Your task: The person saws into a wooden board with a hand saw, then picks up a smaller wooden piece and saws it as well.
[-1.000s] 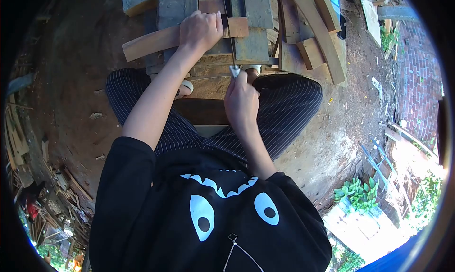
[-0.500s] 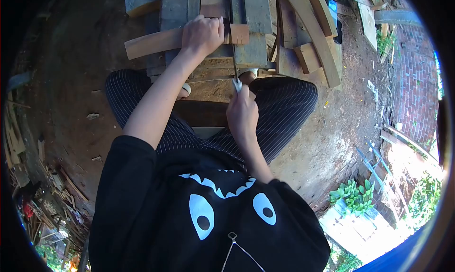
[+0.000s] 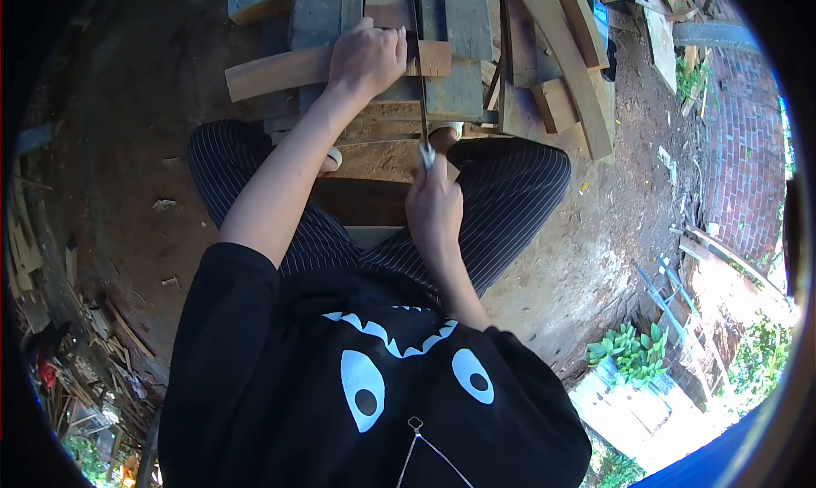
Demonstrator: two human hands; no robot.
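Observation:
My left hand (image 3: pixel 367 59) is closed over a slightly curved wooden piece (image 3: pixel 276 74), which lies crosswise on a bench of worn planks (image 3: pixel 455 93). Small dark marks show near the right end of the piece. In my right hand (image 3: pixel 434 206) is the handle of a saw (image 3: pixel 422 114). Its thin blade points away from me and crosses the wooden piece just right of my left hand. The handle itself is mostly hidden by my fingers.
Curved boards (image 3: pixel 561 59) and a wooden block (image 3: pixel 557 105) are stacked right of the bench. My knees are on either side below it. Scrap wood (image 3: pixel 110 343) lies at the far left; a leafy plant (image 3: pixel 631 352) stands at the lower right.
The view has shifted very slightly. Both hands keep their holds, and the saw remains across the wooden piece with hardly any visible movement.

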